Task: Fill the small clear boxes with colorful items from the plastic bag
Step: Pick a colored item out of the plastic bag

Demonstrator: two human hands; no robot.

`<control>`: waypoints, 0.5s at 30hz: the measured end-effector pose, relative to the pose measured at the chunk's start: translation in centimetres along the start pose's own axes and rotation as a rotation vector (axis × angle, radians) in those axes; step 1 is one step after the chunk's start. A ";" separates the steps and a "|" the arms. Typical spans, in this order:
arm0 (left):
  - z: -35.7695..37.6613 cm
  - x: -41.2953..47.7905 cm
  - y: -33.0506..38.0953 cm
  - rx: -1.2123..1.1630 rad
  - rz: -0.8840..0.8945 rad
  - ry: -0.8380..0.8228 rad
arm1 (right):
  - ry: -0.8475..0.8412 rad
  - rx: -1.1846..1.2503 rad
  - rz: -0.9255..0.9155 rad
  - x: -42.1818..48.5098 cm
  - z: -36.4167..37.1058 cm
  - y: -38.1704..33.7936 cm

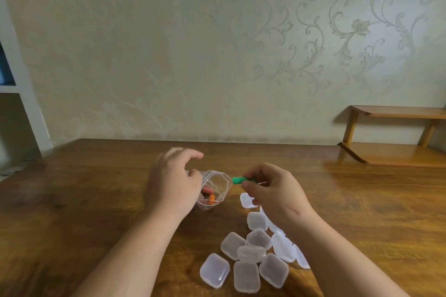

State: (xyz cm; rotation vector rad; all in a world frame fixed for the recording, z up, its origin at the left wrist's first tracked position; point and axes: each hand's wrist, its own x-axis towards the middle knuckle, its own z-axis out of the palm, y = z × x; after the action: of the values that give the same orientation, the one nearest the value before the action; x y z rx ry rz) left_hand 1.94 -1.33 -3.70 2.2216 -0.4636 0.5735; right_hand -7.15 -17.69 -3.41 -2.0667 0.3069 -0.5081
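A small clear plastic bag (216, 184) stands open on the wooden table (96, 200), with an orange item (211, 199) and a few others inside. My left hand (172, 183) holds the bag's left side, thumb at its rim, the other fingers lifted. My right hand (272, 190) pinches a green item (239, 180) just right of the bag's mouth, above the table. Several small clear boxes (251, 253) lie shut in a loose pile near the front, partly under my right forearm. One more clear box (247, 200) sits below my right hand's fingers.
A wooden shelf unit (395, 137) stands on the table at the far right against the patterned wall. A white shelf frame (17, 94) is at the far left. Bare wood stretches left of the bag and right of the boxes.
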 end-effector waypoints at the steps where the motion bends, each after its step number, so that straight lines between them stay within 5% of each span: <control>1: -0.2 -0.4 0.7 -0.069 0.070 -0.017 | -0.007 0.053 0.015 -0.1 -0.1 -0.1; 6: 0.2 -1.8 2.7 -0.180 0.141 -0.258 | -0.041 0.178 0.018 -0.2 -0.2 -0.3; 15: 0.3 -2.0 3.1 -0.234 0.047 -0.256 | 0.094 0.294 0.107 -0.2 -1.5 -0.5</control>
State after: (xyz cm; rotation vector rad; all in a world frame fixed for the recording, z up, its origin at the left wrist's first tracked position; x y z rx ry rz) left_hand -1.14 -3.22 -3.14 2.0703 -0.6801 0.2430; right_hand -8.01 -18.44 -2.33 -1.7362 0.3727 -0.5511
